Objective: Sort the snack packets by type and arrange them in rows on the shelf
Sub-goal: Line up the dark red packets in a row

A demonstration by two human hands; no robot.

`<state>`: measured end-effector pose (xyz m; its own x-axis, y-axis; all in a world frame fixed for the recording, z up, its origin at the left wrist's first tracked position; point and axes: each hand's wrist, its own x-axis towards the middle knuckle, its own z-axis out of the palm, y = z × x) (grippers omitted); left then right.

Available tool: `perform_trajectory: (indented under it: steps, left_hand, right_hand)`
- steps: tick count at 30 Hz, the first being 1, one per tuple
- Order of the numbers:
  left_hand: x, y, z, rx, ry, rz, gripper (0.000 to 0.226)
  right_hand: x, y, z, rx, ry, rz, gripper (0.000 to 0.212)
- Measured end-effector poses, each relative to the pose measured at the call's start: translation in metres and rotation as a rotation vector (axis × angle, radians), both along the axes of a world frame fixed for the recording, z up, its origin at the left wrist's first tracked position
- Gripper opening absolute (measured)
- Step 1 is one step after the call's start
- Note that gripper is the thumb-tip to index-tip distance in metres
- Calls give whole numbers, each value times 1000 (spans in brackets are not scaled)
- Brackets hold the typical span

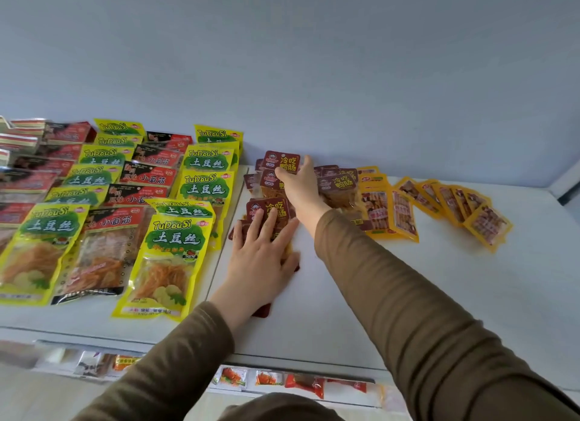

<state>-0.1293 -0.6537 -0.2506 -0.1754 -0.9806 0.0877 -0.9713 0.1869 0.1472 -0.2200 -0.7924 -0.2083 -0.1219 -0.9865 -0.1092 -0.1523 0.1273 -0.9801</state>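
1. The nearest dark red packet (266, 211) on the white shelf (345, 295) is pressed flat by the left hand (260, 257), fingers spread.
2. The farthest dark red packet (281, 162), by the wall, is pinched by the right hand (299, 185).
3. Yellow packets (439, 207) are fanned to the right.

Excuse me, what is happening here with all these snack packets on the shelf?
A person is sorting snack packets on a white shelf. The left hand presses flat on a dark red packet near the front. The right hand reaches further back and touches another dark red packet. Yellow-green packets and red-black packets already lie in rows on the left. Orange packets lie fanned out on the right.
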Motion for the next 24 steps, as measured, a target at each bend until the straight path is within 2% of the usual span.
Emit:
perform_trajectory:
  steps: [2, 3, 8, 9, 11, 13, 17, 21, 24]
  left_hand:
    - [2, 1, 1, -5, 19, 9, 68]
    - [2, 1, 1, -5, 30, 12, 69]
    - [4, 6, 7, -44, 130, 39, 68]
    - [6, 8, 8, -47, 168, 53, 66]
    - [9, 13, 7, -43, 211, 63, 65]
    - [11, 19, 5, -54, 164, 49, 69]
    - [16, 26, 2, -61, 44, 65, 75]
    - [19, 30, 0, -18, 37, 56, 78]
    - [18, 33, 0, -3, 38, 69, 79]
  right_hand:
    - [3, -4, -1, -34, 33, -30, 77]
    - [4, -7, -2, -37, 28, -33, 72]
    - [1, -15, -8, -117, 137, 16, 9]
    - [-1, -13, -9, -151, 141, 23, 2]
    - [-5, -6, -10, -220, 180, 43, 13]
    - [-10, 5, -12, -282, 293, 94, 22]
    - [-19, 19, -16, -171, 551, 223, 34]
    - [-20, 20, -10, -144, 562, 233, 55]
    - [-16, 9, -7, -164, 539, 198, 41]
